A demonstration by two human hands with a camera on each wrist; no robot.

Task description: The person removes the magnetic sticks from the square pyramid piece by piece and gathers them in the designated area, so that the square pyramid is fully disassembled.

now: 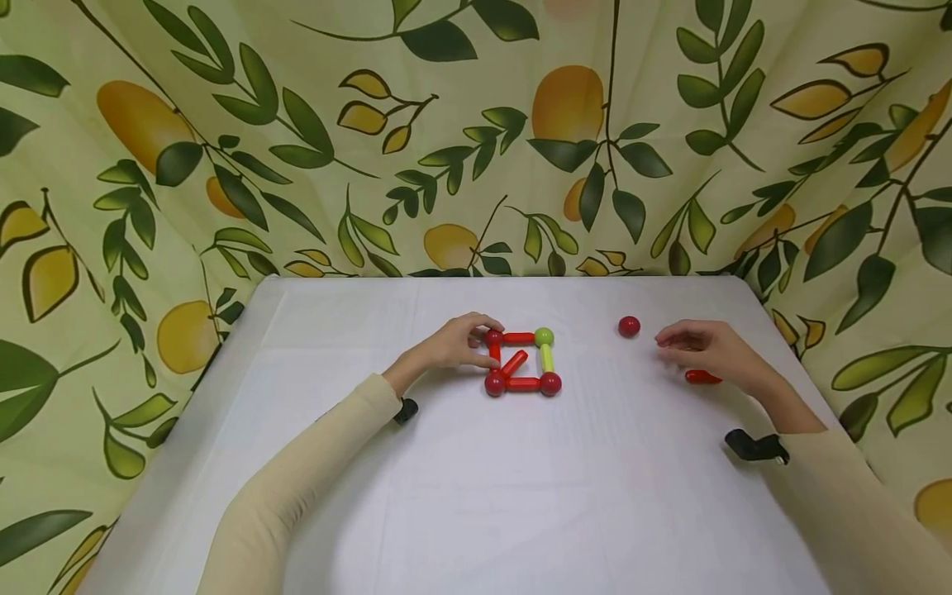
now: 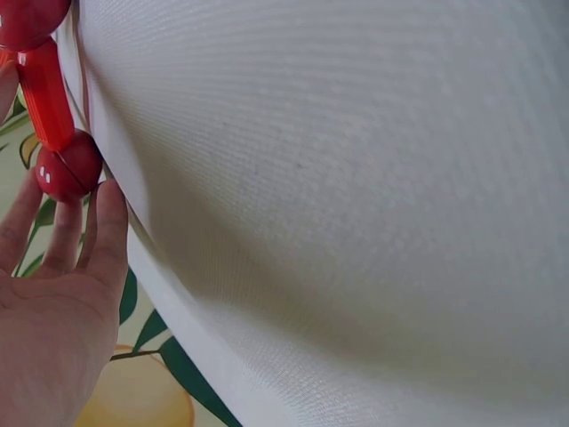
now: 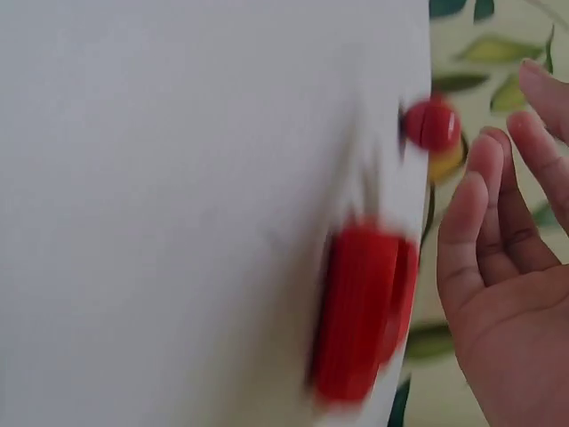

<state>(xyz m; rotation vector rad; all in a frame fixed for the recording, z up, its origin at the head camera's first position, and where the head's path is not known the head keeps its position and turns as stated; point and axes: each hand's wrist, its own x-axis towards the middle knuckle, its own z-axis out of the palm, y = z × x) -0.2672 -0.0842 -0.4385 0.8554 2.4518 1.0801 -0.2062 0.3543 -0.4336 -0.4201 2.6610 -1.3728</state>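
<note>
A square of rods and balls, like a magnetic building set, lies on the table, with red rods [image 1: 524, 384] on three sides and a yellow-green rod [image 1: 547, 359] on the right. Its top right ball is a green ball [image 1: 545, 336]; the other corners are red balls [image 1: 550, 384]. From the lower left corner a slanting red rod [image 1: 515, 364] points up and right. My left hand [image 1: 455, 343] holds the square's left side, fingers at the upper red ball [image 2: 69, 166] and thumb by the lower corner. My right hand [image 1: 706, 351], fingers loosely bent, holds nothing above loose red rods [image 3: 360, 311].
A single red ball [image 1: 629, 326] lies between the square and my right hand. The white-covered table [image 1: 476, 496] ends at a back edge against a curtain [image 1: 476, 149] with a fruit-and-leaf print, which also hangs along both sides.
</note>
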